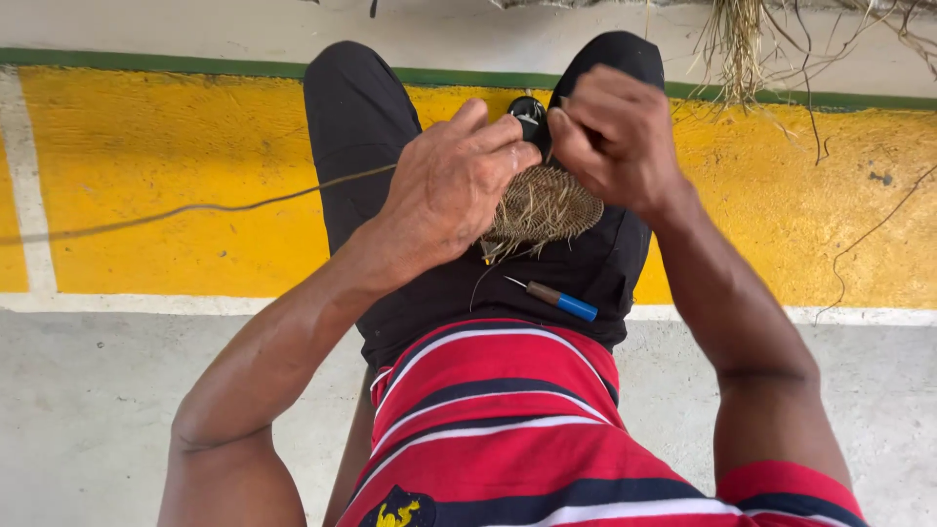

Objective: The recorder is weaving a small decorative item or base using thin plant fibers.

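A small round woven straw piece rests on my lap over black trousers. My left hand grips its left edge, fingers curled over the rim. My right hand is closed just above its upper right edge, fingertips pinched near a small black object between the two hands; what that object is I cannot tell. A long thin fibre strand runs from under my left hand out to the left. A small awl with a brown and blue handle lies on my lap below the weave.
I sit on a concrete floor with a yellow painted band, white lines and a green stripe. A bundle of dry straw fibres hangs at the upper right, with loose strands trailing over the yellow paint.
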